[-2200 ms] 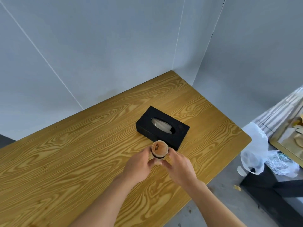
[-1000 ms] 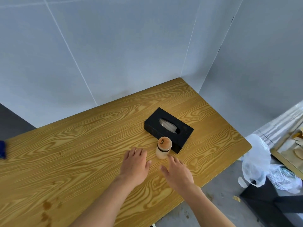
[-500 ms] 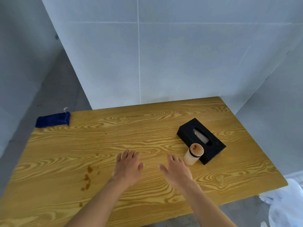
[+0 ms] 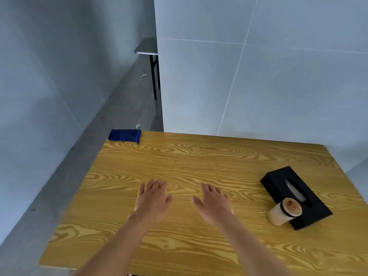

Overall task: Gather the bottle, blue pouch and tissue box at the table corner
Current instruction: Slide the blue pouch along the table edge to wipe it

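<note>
A small cream bottle with a brown lid (image 4: 283, 211) stands upright at the right of the wooden table (image 4: 179, 160), touching the front of a black tissue box (image 4: 278, 181). A blue pouch (image 4: 124, 135) lies flat at the table's far left corner, partly over the edge. My left hand (image 4: 153, 198) and my right hand (image 4: 214, 201) hover palm-down over the middle of the table, fingers spread, holding nothing. Both hands are well apart from all three objects.
Grey walls stand close behind the table and to its right. A grey floor strip runs along the left edge. A small dark-legged table (image 4: 148, 47) stands far back beside the wall.
Both hands let go of the bottle beside the tissue box and drew back over the table's middle. The view swung left, bringing the blue pouch into sight.
</note>
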